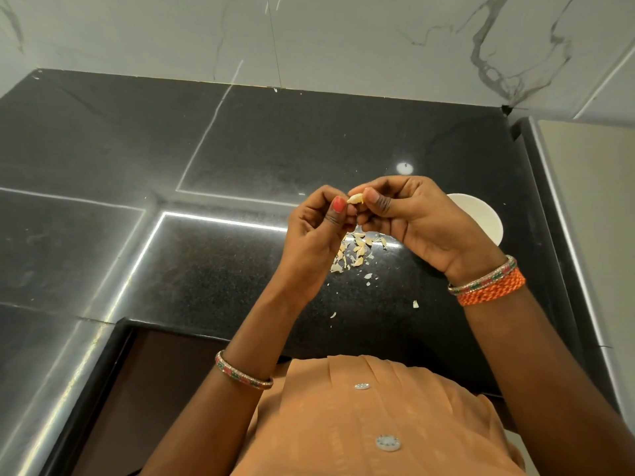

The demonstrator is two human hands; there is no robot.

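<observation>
the garlic clove [355, 198] sits pinched between the left hand [314, 231] and right hand [421, 221] above the peel scraps [355, 250] on the counter [206, 269], seemingly mid-peel; next, strip the last skin, then probably drop it into the white bowl [481, 221].

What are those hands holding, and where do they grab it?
What looks like a garlic clove, pinched by fingertips of the left hand at its left end and of the right hand at its right end.
</observation>
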